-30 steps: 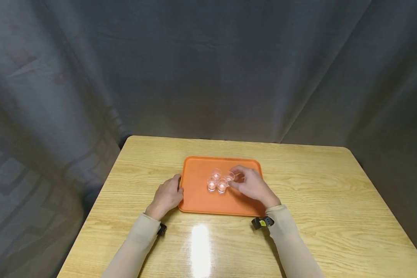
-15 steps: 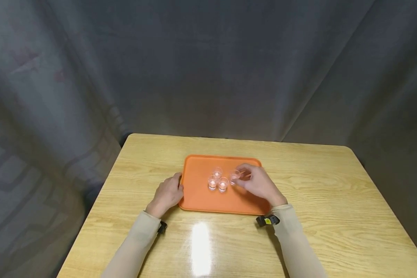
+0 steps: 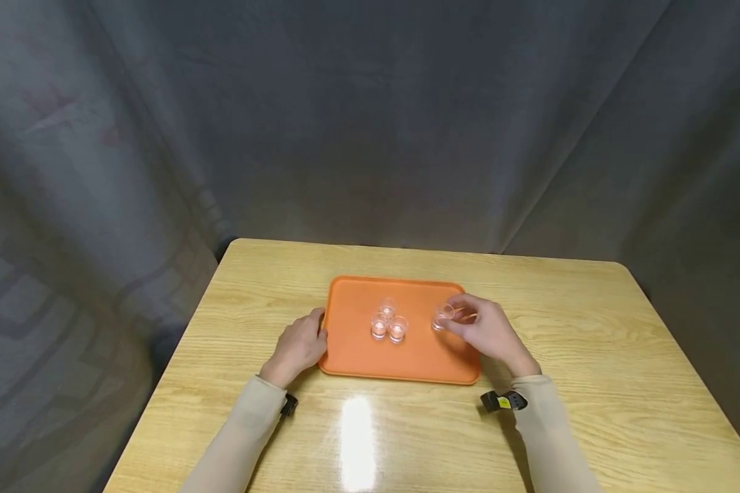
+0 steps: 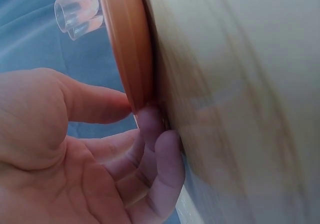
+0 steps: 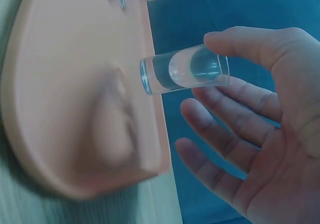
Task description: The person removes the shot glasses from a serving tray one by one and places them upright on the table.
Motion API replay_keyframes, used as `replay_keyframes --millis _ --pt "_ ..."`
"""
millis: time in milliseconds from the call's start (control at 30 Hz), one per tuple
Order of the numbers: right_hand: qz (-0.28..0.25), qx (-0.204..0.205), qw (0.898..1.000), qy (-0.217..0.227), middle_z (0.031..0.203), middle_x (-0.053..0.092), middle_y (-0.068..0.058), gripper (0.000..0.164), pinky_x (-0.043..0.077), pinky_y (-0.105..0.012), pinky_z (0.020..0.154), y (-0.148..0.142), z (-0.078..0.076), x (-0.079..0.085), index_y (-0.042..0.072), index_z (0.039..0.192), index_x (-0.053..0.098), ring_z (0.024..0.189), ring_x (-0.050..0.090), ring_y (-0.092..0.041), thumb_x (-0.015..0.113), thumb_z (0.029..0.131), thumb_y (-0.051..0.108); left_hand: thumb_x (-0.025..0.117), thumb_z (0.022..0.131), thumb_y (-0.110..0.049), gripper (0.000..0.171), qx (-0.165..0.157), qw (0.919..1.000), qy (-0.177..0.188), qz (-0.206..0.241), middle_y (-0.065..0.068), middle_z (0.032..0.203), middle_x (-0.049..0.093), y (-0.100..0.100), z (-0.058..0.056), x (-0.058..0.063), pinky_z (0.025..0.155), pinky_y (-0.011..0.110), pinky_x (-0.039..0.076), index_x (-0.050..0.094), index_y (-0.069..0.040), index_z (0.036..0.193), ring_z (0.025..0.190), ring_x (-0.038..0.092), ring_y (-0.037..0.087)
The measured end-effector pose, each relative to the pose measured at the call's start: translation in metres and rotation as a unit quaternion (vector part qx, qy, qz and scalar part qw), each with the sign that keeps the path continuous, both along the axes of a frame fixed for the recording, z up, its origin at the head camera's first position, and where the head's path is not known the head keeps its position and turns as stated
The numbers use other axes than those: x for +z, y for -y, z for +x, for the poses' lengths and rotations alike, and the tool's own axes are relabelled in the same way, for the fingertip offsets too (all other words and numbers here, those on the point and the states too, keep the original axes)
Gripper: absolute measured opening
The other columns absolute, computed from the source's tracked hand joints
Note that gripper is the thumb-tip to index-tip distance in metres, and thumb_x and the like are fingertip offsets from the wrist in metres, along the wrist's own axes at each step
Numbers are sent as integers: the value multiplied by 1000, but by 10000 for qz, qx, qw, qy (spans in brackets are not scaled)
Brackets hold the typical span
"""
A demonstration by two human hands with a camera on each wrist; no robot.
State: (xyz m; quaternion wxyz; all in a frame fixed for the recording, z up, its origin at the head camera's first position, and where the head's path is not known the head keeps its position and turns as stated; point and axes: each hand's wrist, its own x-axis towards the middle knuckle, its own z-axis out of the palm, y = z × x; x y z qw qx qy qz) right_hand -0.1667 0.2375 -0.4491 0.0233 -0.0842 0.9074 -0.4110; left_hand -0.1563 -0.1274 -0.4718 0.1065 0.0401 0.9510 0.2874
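An orange tray [image 3: 351, 359] lies on the wooden table. My left hand [image 3: 297, 348] grips its left edge; in the left wrist view the thumb [image 4: 102, 104] is at the rim and fingertips curl against the underside. Near the tray's right side, my right hand [image 3: 492, 332] pinches a clear shot glass [image 5: 170, 71] close to its mouth, between thumb and fingers. The glass appears raised off the tray, with some clear liquid apparently inside. Three more shot glasses [image 3: 379, 329] stand grouped around the tray's middle, also seeming to hold a little liquid.
The wooden table [image 3: 592, 356] extends well past the tray on both sides. A dark grey curtain [image 3: 370, 137] hangs behind its back edge. Bright light reflects off the tabletop in front of the tray.
My right hand has moved right with the pinched shot glass, away from the other three, towards the tray's right side. The left hand stays on the tray's left edge.
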Motion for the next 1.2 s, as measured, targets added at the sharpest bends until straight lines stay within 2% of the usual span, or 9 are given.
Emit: replay_keyframes --millis 167,400,567,667,767,967,1067,1200 --pt "92 -187 9998 -11 106 79 -6 41 59 -29 80 -15 5 1 11 123 76 95 73 -22 88 90 32 54 110 -14 51 -17 10000 2 21 25 132 70 0 1 0 74 43 53 46 1 158 80 66 25" --pt "13 -449 9990 22 109 79 -10 42 58 -26 75 -39 10 0 11 124 75 96 74 -23 86 92 37 53 110 -14 50 -60 9999 -121 -76 25 138 68 0 1 -2 85 53 58 47 3 157 106 72 38" --pt "78 -661 9978 -42 117 78 -11 43 57 -24 75 -58 17 -2 12 125 74 97 73 -17 83 95 40 52 111 -15 51 -80 10000 -37 -42 25 142 66 0 1 -4 88 54 57 46 3 158 110 72 38" --pt "98 -813 9966 -113 120 77 -13 43 57 -22 74 -71 21 -2 11 127 74 94 70 -7 81 96 39 51 111 -15 50 -88 9999 -1 -65 25 143 66 0 0 -4 87 54 57 46 2 158 106 72 35" --pt "196 -973 9949 -188 122 77 -12 43 56 -22 73 -82 24 -4 11 129 73 92 67 2 80 97 41 51 111 -15 50 -86 9999 9 -87 25 141 67 0 -1 -4 83 51 56 46 2 158 95 71 30" --pt "240 -1218 9921 -179 128 74 -16 47 55 -19 70 -98 31 -5 11 132 73 90 62 10 79 98 42 51 111 -15 50 -91 9999 -11 -80 24 135 69 0 -2 -4 74 44 53 47 2 158 78 64 23" --pt "222 -1310 9910 -143 130 73 -17 49 55 -19 70 -103 34 -5 10 133 72 89 61 11 79 98 43 51 111 -15 50 -94 9999 -1 -87 24 135 70 0 -1 -3 74 44 52 47 2 158 79 64 23" --pt "302 -1405 9896 -104 130 72 -16 51 54 -19 70 -109 35 -8 10 133 71 89 60 11 78 98 45 51 111 -15 50 -85 9999 3 -83 23 136 69 0 -1 -3 77 46 54 47 2 157 87 68 27"
